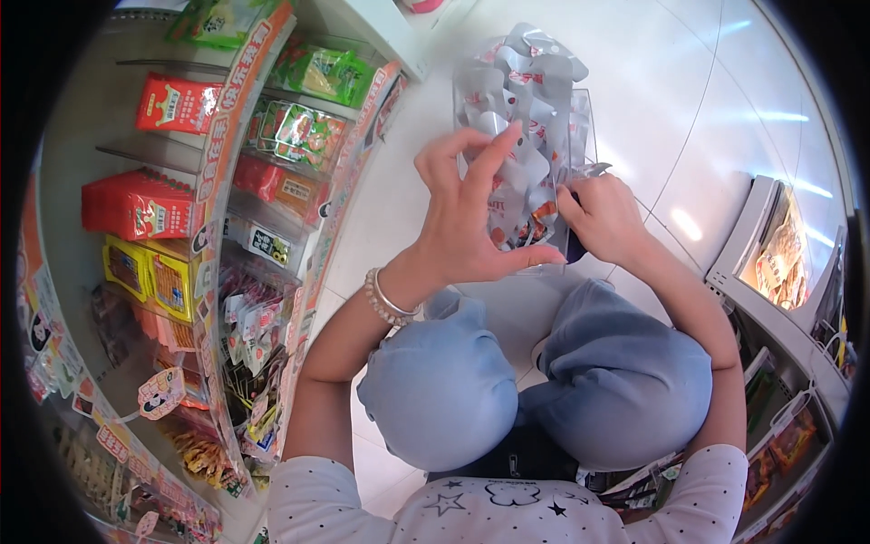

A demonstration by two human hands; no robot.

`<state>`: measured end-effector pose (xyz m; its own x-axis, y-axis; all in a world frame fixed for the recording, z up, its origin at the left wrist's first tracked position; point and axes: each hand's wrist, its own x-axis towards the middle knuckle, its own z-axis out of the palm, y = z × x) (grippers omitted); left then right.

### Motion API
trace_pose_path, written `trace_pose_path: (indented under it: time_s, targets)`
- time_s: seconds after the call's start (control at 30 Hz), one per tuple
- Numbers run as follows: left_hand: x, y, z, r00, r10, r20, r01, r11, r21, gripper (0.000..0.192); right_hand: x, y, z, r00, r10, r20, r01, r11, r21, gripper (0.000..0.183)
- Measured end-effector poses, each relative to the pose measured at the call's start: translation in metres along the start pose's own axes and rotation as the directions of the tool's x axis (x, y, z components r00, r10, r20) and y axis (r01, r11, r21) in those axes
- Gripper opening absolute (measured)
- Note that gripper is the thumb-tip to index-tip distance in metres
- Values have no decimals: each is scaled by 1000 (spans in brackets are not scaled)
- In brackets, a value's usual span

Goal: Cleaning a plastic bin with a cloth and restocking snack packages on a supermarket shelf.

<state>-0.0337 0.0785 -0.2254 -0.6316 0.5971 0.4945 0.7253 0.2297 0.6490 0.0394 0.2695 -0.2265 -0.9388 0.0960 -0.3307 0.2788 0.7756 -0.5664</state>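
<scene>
A clear plastic bin (593,129) stands on the tiled floor before my knees, filled with silver snack sachets (527,81) that bear red writing. My left hand (469,211), a bracelet at its wrist, is spread over the near left part of the bin, with its thumb and fingers apart and nothing between them. At the bin's right side my right hand (601,211) has its fingers curled around a small silver and dark packet (590,171). Part of that packet is hidden by the fingers. Below the right hand a dark purple thing shows, too covered to name.
Shop shelves (217,156) with red, green and yellow snack packs rise on the left. A white cabinet edge (391,34) juts in at the top. To the right stands another low shelf unit (781,340) with packaged goods. Pale floor tiles (652,88) lie beyond the bin.
</scene>
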Motion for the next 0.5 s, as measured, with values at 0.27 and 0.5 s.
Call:
trace_pose_path:
  time_s: [0.27,0.5]
  targets:
    - [48,15,4,998,-2,61,-17,951,310,70,1,-19,-26,983,-94,-159,86,995,-56,36]
    - [110,108,-33,975,-72,208,-30,892,451,77,-34,-57,-117,947,-225,-228,202,972,-120,33]
